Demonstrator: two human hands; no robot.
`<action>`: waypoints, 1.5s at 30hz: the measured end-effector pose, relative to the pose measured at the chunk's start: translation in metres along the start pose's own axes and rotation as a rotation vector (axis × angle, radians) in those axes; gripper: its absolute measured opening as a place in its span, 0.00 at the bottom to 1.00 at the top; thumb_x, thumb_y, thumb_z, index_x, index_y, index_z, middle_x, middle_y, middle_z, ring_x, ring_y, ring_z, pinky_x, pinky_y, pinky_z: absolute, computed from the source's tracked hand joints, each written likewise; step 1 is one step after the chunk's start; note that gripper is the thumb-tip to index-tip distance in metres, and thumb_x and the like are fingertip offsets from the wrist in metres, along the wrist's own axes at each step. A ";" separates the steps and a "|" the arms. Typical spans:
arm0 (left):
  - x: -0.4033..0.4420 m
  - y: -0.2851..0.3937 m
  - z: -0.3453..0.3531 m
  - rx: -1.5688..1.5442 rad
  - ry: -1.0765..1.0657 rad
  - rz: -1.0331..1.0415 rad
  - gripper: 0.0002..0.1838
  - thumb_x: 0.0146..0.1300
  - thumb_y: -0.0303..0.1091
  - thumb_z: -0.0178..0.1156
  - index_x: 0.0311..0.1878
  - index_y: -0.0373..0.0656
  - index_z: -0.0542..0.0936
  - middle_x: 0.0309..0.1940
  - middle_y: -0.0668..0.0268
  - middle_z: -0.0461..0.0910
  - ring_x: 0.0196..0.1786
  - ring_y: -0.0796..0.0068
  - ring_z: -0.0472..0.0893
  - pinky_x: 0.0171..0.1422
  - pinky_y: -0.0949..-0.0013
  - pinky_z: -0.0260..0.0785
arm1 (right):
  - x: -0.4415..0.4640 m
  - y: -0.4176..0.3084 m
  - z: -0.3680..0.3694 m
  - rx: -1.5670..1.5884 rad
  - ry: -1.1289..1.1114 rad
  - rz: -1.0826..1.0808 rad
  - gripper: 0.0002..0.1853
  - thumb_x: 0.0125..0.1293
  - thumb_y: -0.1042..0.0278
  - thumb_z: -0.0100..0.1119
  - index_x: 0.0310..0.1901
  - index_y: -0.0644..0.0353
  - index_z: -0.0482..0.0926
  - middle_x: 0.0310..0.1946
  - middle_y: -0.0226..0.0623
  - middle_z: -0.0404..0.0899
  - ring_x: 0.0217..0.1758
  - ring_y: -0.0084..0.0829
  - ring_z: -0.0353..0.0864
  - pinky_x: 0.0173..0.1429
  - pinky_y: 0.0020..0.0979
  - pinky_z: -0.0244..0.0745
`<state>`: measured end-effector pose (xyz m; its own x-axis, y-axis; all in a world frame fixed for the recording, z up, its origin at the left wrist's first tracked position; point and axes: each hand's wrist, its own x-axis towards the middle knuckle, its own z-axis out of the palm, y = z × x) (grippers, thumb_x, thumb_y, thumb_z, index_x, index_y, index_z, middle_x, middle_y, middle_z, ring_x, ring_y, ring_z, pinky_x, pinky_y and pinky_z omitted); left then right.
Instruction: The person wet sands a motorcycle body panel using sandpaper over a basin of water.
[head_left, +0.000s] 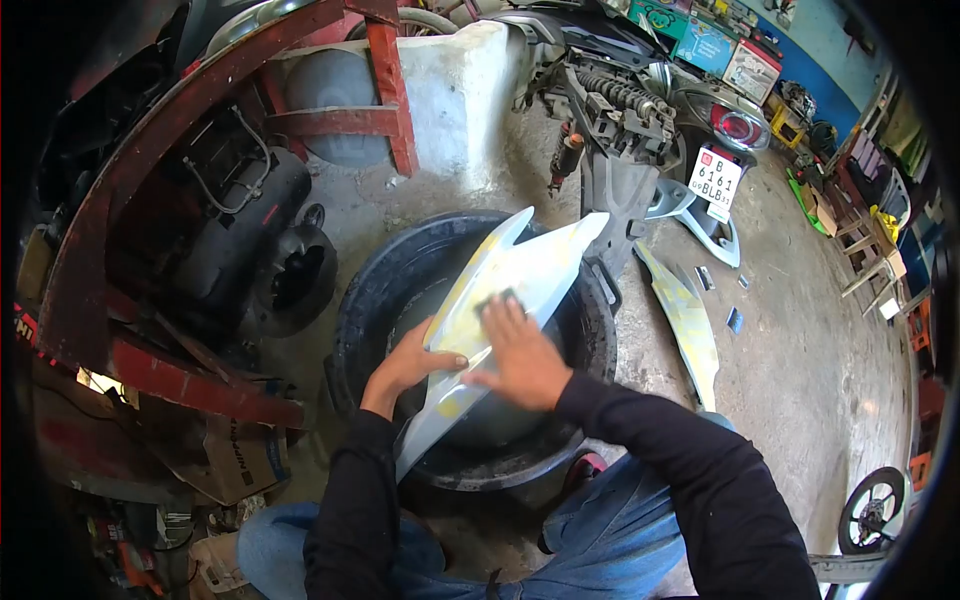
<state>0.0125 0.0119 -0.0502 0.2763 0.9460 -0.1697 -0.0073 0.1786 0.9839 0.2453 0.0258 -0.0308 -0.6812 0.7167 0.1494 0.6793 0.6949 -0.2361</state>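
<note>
A white body panel with yellowish patches (535,265) is held tilted over a large black tub (365,300) with water in it. On the panel's left edge, my left hand (412,362) grips it, thumb on the upper face and fingers wrapped behind. My right hand (520,355) lies on the panel's face and presses a small dark pad (492,300) against it; the pad shows only at the fingertips and most of it is hidden.
Right of the tub, a second panel (683,320) lies on the floor beside small blue pieces (736,320). A partly stripped motorcycle (630,110) stands ahead. At left are a red frame (390,110) and a black tank (240,220).
</note>
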 end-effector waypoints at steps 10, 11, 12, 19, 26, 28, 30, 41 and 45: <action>0.001 -0.003 0.001 0.060 -0.011 -0.001 0.43 0.50 0.31 0.79 0.70 0.34 0.71 0.59 0.60 0.82 0.59 0.70 0.79 0.68 0.67 0.68 | 0.037 0.031 0.002 0.006 0.135 0.215 0.61 0.68 0.20 0.42 0.73 0.84 0.56 0.75 0.77 0.51 0.80 0.69 0.49 0.82 0.57 0.45; -0.001 -0.003 0.002 0.072 0.009 -0.006 0.42 0.50 0.31 0.78 0.70 0.35 0.72 0.58 0.61 0.82 0.59 0.71 0.79 0.68 0.67 0.68 | 0.049 0.043 -0.002 0.014 0.139 0.337 0.60 0.69 0.21 0.42 0.73 0.84 0.55 0.75 0.77 0.51 0.80 0.70 0.49 0.82 0.56 0.46; -0.002 -0.003 0.001 0.086 0.032 -0.010 0.41 0.51 0.30 0.78 0.70 0.35 0.72 0.58 0.61 0.82 0.59 0.71 0.80 0.67 0.67 0.69 | 0.046 0.033 0.003 0.017 0.138 0.332 0.60 0.69 0.21 0.42 0.73 0.84 0.55 0.75 0.77 0.51 0.80 0.70 0.49 0.82 0.56 0.46; -0.009 0.006 -0.007 -0.013 0.048 0.009 0.42 0.52 0.29 0.77 0.71 0.35 0.72 0.58 0.63 0.82 0.57 0.75 0.80 0.66 0.68 0.70 | 0.049 0.027 0.009 -0.078 0.114 0.260 0.58 0.70 0.23 0.42 0.74 0.83 0.55 0.75 0.76 0.51 0.80 0.68 0.50 0.82 0.55 0.47; -0.010 0.012 -0.002 0.091 0.089 0.108 0.45 0.49 0.30 0.78 0.72 0.35 0.71 0.59 0.62 0.82 0.59 0.73 0.79 0.68 0.67 0.69 | 0.029 -0.016 0.000 0.081 -0.019 0.136 0.59 0.69 0.24 0.47 0.74 0.85 0.51 0.76 0.78 0.48 0.81 0.70 0.46 0.83 0.55 0.44; -0.008 0.011 -0.001 0.095 0.071 0.096 0.45 0.49 0.30 0.78 0.73 0.35 0.70 0.60 0.62 0.81 0.60 0.73 0.78 0.68 0.67 0.68 | 0.058 0.019 -0.005 0.151 0.162 0.363 0.59 0.70 0.25 0.47 0.74 0.86 0.51 0.75 0.81 0.46 0.80 0.75 0.46 0.82 0.60 0.44; -0.009 0.014 -0.003 0.106 0.061 0.085 0.46 0.49 0.30 0.79 0.73 0.35 0.70 0.61 0.61 0.80 0.62 0.73 0.78 0.69 0.67 0.68 | 0.058 0.016 -0.002 0.176 0.150 0.410 0.59 0.70 0.25 0.46 0.74 0.86 0.51 0.75 0.81 0.46 0.80 0.75 0.46 0.81 0.62 0.44; -0.005 -0.003 -0.007 0.136 0.083 0.195 0.47 0.48 0.26 0.77 0.74 0.37 0.69 0.61 0.61 0.80 0.61 0.73 0.78 0.69 0.67 0.67 | 0.026 -0.030 -0.003 0.094 0.000 0.152 0.59 0.69 0.24 0.48 0.73 0.86 0.52 0.75 0.78 0.47 0.81 0.72 0.44 0.81 0.59 0.46; -0.008 0.002 -0.005 0.081 0.050 0.040 0.46 0.49 0.26 0.77 0.74 0.37 0.69 0.62 0.62 0.80 0.61 0.73 0.78 0.69 0.68 0.67 | 0.061 0.025 0.001 0.163 0.185 0.282 0.59 0.69 0.23 0.46 0.72 0.86 0.55 0.74 0.82 0.48 0.79 0.77 0.46 0.80 0.63 0.45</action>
<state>0.0059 0.0062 -0.0470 0.2289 0.9647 -0.1304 0.0606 0.1195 0.9910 0.2204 0.0873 -0.0290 -0.4026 0.8876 0.2237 0.7707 0.4605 -0.4404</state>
